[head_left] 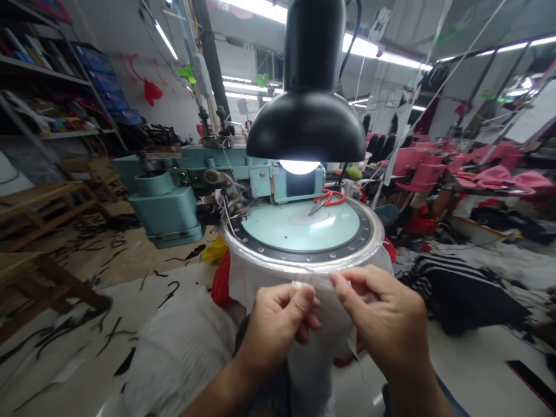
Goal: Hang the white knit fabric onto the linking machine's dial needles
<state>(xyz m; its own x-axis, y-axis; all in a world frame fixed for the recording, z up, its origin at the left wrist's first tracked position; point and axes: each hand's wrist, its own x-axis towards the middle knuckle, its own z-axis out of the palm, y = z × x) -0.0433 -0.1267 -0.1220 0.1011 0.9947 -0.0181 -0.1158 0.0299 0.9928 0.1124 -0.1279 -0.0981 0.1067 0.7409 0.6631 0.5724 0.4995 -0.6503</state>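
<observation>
White knit fabric (324,324) hangs from the rim of a round, toothed dial (278,258) on a light-green machine. Just below the front of the rim, my left hand (278,318) is closed in a pinch, with a small white bit showing at its fingertips. It cannot be made out whether that bit is yarn or fabric edge. My right hand (382,318) pinches the fabric's upper edge close to the dial, thumb against forefinger. Red-handled scissors (328,200) lie on top of the dial plate.
A black lamp (306,124) hangs lit over the dial. The machine's green body (165,208) extends left. Wooden benches (43,284) stand at the left, and black scraps litter the floor. Striped black fabric (464,289) lies at the right, with pink machines (417,165) behind.
</observation>
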